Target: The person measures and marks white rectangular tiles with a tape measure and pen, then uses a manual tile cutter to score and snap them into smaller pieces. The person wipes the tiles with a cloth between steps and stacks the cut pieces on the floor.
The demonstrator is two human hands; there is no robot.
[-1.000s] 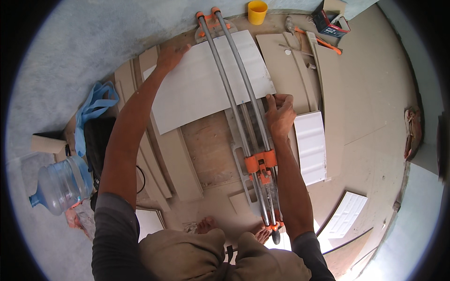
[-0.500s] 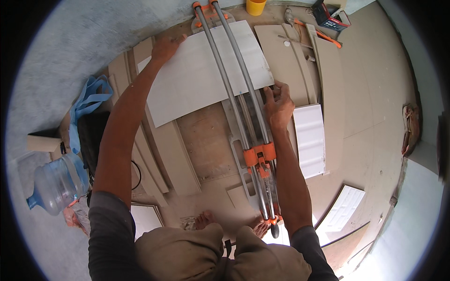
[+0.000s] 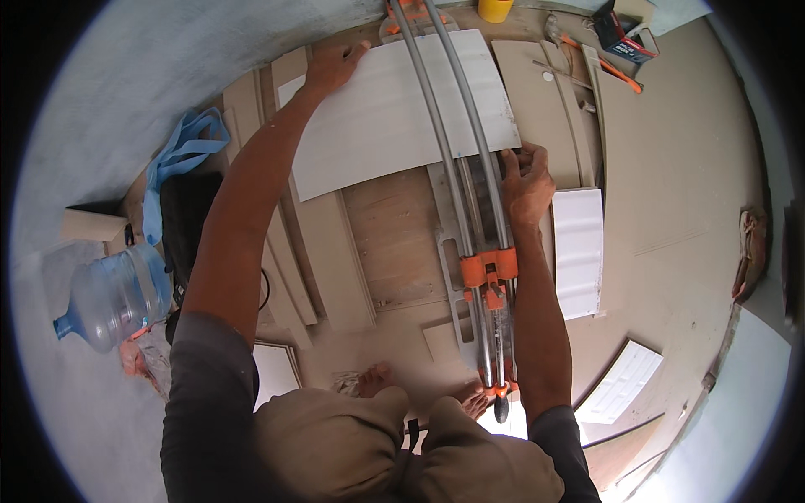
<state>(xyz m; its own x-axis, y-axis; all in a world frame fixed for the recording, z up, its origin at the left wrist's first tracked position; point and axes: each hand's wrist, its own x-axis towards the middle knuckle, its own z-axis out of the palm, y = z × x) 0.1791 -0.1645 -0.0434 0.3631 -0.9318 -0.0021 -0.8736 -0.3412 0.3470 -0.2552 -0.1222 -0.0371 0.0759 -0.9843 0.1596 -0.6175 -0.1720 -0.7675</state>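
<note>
A large white tile (image 3: pixel 377 126) lies under the twin steel rails of a manual tile cutter (image 3: pixel 466 194). My left hand (image 3: pixel 333 70) grips the tile's far edge, left of the rails, with its fingers bent over that edge. At the near right corner, my right hand (image 3: pixel 529 186) holds the tile between thumb and bent fingers. The cutter's orange carriage (image 3: pixel 489 267) sits on the near part of the rails, beside my right forearm. A black-tipped handle (image 3: pixel 501 409) points toward my feet. The tile's underside is hidden.
Tile strips (image 3: pixel 340 260) lie left of the cutter. To the right are larger tiles (image 3: pixel 528 109), a white tile piece (image 3: pixel 579 251) and an orange-handled hammer (image 3: pixel 616 74). A yellow cup (image 3: pixel 495 10) and a box (image 3: pixel 625 33) stand far off. A water jug (image 3: pixel 113 293) lies left.
The whole view has shifted, so the scene sits farther right and a little higher. Both hands keep their places on the tile, and the carriage has not visibly moved along the rails.
</note>
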